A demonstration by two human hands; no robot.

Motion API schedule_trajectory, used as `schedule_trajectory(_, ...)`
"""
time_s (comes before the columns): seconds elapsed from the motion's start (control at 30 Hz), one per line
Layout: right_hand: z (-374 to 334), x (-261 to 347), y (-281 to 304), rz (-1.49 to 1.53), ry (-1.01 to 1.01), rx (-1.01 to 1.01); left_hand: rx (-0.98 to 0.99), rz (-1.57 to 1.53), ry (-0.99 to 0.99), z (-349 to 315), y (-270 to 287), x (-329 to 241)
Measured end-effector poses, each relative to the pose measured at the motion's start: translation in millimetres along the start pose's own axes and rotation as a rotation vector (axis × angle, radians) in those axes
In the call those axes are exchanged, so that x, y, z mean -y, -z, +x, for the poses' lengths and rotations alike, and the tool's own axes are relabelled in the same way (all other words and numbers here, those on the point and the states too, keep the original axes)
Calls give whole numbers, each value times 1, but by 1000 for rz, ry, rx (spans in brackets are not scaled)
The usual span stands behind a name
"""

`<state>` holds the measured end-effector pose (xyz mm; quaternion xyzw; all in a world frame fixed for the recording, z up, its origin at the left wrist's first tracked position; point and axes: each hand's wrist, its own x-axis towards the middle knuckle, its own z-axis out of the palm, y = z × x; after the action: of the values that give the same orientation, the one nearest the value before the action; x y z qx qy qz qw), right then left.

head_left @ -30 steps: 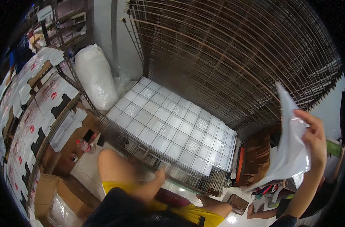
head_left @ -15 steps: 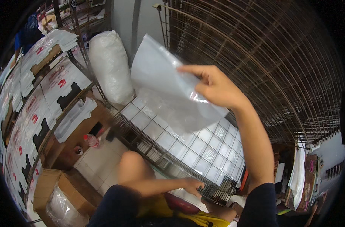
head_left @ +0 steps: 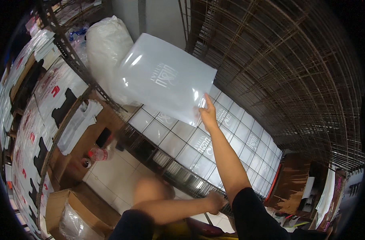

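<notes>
Right hand (head_left: 208, 116) at frame centre pinches the lower right corner of a translucent plastic bag (head_left: 164, 84), held flat in the upper middle above the wire grid shelf (head_left: 238, 128). Left hand (head_left: 215, 201), lower centre, is closed on the shelf's front edge. Best to keep the pinch firm and lower the bag level so it lands flat on 1 stack
</notes>
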<state>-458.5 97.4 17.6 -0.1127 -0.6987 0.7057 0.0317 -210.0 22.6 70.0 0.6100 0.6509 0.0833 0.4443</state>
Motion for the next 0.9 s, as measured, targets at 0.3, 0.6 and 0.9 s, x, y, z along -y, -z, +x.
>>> schedule_trajectory(0.3, 63, -114, 42, -210, -67, -201, -181, 67, -58, 37, -26, 24)
schedule_trajectory(0.6, 75, -152, 37, -512, 20, -428, -734, -374, -128, 82, -66, 38)
schedule_trajectory(0.9, 63, -141, 43, -691, 29, -503, -454, -129, -60, 81, -64, 35)
